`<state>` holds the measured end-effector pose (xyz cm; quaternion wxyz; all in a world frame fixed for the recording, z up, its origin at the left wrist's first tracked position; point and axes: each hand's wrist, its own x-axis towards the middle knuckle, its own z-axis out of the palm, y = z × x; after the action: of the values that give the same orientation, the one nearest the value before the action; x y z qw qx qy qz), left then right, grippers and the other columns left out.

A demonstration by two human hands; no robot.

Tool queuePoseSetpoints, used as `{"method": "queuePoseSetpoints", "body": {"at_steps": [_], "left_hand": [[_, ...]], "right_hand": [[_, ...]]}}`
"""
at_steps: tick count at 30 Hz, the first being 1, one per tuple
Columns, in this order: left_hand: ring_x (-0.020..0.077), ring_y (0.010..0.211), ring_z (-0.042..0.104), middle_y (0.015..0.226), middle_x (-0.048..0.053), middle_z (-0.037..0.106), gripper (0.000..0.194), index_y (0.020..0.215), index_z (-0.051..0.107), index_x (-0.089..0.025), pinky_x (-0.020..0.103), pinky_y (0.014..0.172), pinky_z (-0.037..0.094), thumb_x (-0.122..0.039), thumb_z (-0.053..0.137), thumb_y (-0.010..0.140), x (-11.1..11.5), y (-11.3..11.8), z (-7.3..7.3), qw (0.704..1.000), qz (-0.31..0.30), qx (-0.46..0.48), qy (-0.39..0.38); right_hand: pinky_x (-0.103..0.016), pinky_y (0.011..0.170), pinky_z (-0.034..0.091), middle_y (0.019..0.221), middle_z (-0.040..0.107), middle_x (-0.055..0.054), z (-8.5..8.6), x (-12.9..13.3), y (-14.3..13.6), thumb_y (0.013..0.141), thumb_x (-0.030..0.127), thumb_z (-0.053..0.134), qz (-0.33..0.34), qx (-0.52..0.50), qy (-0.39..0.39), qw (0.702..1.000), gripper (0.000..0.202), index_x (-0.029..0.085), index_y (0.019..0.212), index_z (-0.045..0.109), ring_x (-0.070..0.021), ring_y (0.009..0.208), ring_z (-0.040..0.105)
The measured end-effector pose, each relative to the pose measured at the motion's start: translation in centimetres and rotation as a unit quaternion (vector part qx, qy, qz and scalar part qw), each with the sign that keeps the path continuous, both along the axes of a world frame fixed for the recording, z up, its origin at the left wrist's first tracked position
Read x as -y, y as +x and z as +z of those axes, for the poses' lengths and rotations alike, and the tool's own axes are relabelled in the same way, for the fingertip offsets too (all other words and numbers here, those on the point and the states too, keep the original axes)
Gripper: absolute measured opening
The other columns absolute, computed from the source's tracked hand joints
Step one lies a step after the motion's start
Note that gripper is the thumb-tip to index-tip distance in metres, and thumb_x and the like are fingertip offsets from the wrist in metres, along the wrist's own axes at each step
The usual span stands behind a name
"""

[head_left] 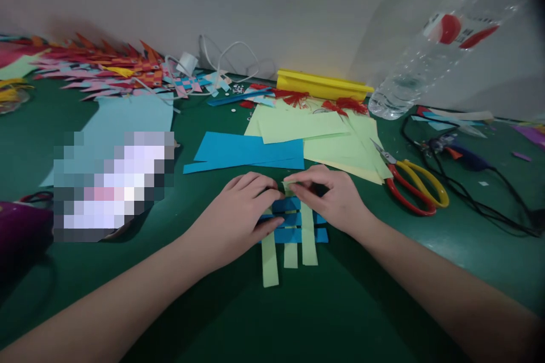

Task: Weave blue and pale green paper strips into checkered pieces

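Blue paper strips (pixel 300 235) lie crosswise, interlaced with light green paper strips (pixel 269 264) that run toward me. My left hand (pixel 244 210) bends over the left part of this weave, its thumb resting on the blue strips and its fingers curled near the top edge. Between the thumb and fingers of my right hand (pixel 336 195) is the upper end of a light green strip (pixel 289 186), pinched at the far side of the weave. Part of the weave is hidden under both hands.
Blue paper (pixel 251 150) and light green sheets (pixel 336 142) lie just beyond. Scissors (pixel 409 181) and a corded tool (pixel 464 153) are at right. A plastic bottle (pixel 430 57), yellow holder (pixel 323 86), folded paper pieces (pixel 114 65) and a pixelated object (pixel 119 187) stand around.
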<state>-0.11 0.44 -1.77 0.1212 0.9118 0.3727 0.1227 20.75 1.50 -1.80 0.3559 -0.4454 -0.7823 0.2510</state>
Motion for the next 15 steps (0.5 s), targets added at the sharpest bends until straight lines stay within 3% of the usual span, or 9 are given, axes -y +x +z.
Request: {"method": "queuePoseSetpoints", "body": {"at_steps": [2, 9, 15], "left_hand": [[0.0251, 0.114, 0.044, 0.118, 0.005, 0.054, 0.027, 0.114, 0.053, -0.022, 0.044, 0.094, 0.039, -0.033, 0.054, 0.089, -0.04, -0.01, -0.04, 1.000, 0.003, 0.000, 0.000], [0.0243, 0.114, 0.043, 0.116, 0.004, 0.055, 0.024, 0.110, 0.053, -0.023, 0.044, 0.094, 0.040, -0.033, 0.054, 0.088, -0.12, 0.05, -0.19, 1.000, 0.004, 0.003, 0.004], [0.0241, 0.113, 0.043, 0.117, 0.005, 0.053, 0.024, 0.111, 0.052, -0.023, 0.043, 0.092, 0.041, -0.032, 0.054, 0.088, -0.08, 0.00, -0.03, 1.000, 0.004, -0.001, 0.002]], "right_hand": [[-0.028, 0.068, 0.048, 0.081, 0.071, -0.001, 0.22, -0.09, 0.08, 0.085, 0.030, 0.058, 0.005, -0.010, -0.037, 0.999, 0.018, 0.023, 0.093, 0.071, -0.0147, 0.075, 0.062], [-0.027, 0.065, 0.048, 0.076, 0.071, 0.000, 0.66, -0.25, 0.06, 0.086, 0.024, 0.055, 0.040, -0.019, -0.078, 0.996, 0.017, 0.022, 0.081, 0.071, -0.0139, 0.072, 0.063], [-0.027, 0.069, 0.048, 0.083, 0.072, 0.000, 0.62, -0.19, 0.57, 0.084, 0.014, 0.046, 0.028, -0.019, -0.092, 0.995, 0.030, 0.025, 0.090, 0.073, -0.0137, 0.077, 0.062]]}}
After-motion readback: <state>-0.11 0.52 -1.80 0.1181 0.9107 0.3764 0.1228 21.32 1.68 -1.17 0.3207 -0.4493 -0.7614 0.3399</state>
